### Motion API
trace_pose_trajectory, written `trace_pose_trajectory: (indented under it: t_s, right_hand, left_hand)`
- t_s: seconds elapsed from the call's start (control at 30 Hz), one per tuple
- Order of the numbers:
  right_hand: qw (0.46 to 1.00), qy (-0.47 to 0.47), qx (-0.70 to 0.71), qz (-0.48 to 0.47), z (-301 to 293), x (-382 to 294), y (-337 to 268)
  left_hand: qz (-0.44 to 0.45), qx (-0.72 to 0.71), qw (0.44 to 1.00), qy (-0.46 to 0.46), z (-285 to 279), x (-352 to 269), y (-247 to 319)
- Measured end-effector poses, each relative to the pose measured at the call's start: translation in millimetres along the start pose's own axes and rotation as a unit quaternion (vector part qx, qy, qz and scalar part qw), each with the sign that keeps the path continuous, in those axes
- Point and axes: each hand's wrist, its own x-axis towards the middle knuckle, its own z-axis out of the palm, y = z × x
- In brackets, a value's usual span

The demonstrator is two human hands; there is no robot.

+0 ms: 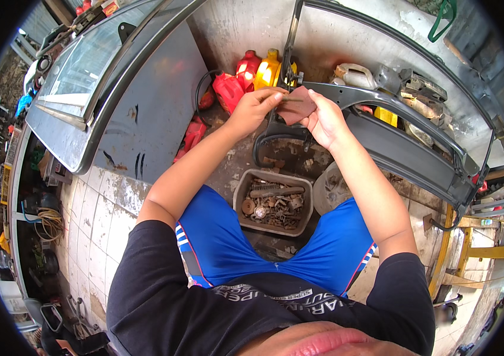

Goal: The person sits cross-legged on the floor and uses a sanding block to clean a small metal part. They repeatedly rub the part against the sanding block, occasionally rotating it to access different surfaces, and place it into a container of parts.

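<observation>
My left hand [256, 109] pinches a thin, greenish rod-like piece [293, 99] between thumb and fingers, its free end pointing right across a reddish-brown sheet that looks like sandpaper [297, 106]. My right hand [325, 116] grips that sheet by its right edge, thumb on top. Both hands are close together, held out in front of me, at the corner of a black metal vehicle door frame [367, 94]. Below them, between my knees, a grey plastic bin [237, 189] holds rusty bolts, washers and other metal parts [274, 205].
Red jugs [227, 91] and a yellow jug [270, 71] stand behind my left hand. A grey vehicle door with glass [145, 89] leans at the left. A translucent bucket [332, 189] sits right of the bin. A yellow wooden frame [443, 253] stands at the right.
</observation>
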Motion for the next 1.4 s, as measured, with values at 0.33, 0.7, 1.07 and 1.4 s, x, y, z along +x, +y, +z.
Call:
trace_pose_trajectory:
  t_s: [0.33,0.7,1.07,1.4]
  right_hand:
    - [0.961,-0.004,-0.238,-0.141,5.8,-2.9,4.4]
    - [0.911,0.000,-0.373,-0.173,2.3,-1.7,7.6]
    - [0.972,-0.016,-0.227,-0.064,5.2,-5.0,8.6]
    - [0.950,-0.029,-0.289,-0.112,18.1,-12.4,0.1]
  left_hand:
    - [-0.084,-0.013,0.996,0.028,3.9,0.3,-10.2]
    - [-0.184,-0.232,0.955,-0.021,0.7,-0.6,-14.7]
    - [-0.262,-0.309,0.914,0.013,20.7,-2.5,3.5]
    - [-0.162,-0.180,0.970,0.012,0.8,-0.8,-16.6]
